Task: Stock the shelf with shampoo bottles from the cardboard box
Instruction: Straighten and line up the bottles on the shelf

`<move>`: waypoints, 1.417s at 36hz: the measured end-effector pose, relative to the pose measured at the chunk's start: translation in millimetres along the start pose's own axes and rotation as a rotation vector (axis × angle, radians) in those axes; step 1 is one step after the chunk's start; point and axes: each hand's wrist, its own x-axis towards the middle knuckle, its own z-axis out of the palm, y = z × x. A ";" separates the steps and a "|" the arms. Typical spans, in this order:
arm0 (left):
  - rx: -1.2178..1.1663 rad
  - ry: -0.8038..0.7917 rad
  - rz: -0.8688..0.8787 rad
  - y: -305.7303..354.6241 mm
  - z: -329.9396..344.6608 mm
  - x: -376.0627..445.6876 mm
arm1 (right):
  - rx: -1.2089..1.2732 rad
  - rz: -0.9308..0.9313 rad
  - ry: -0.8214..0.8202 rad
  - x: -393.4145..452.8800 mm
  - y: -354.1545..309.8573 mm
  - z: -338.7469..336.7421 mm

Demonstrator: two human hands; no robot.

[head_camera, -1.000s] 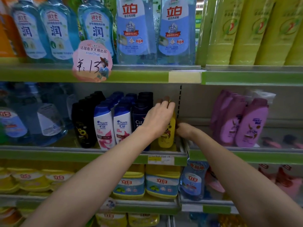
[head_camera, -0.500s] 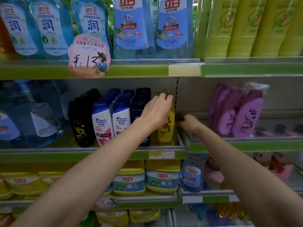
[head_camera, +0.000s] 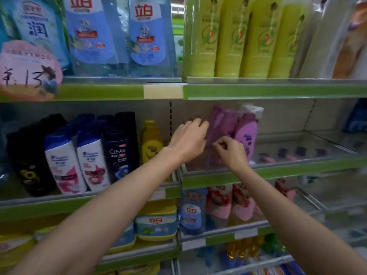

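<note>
Shampoo bottles point(head_camera: 228, 132), pink-purple, stand upright, clustered together.

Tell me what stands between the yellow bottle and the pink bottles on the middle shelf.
In the head view, the left hand reaches in between the yellow bottle and the pink bottles, in front of the shelf's perforated upright. No other bottle shows there.

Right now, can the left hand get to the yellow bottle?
Probably yes. The left hand hangs just right of the yellow bottle, which stands at the end of its row with nothing in front. Only the shelf divider lies between, farther back.
</note>
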 end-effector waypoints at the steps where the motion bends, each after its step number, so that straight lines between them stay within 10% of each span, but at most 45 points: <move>1: -0.015 -0.005 -0.002 4.4 2.2 4.1 | -0.018 0.001 0.009 -0.8 7.4 -6.8; 12: -0.122 -0.050 -0.043 44.6 21.0 30.2 | -0.064 0.152 0.114 7.8 60.0 -59.3; 18: -0.119 -0.094 -0.033 50.8 26.3 33.0 | 0.092 0.226 -0.087 18.0 64.2 -60.0; 51: -0.108 -0.035 -0.284 -23.1 -6.8 -23.7 | 0.148 -0.102 -0.378 6.3 -21.0 20.5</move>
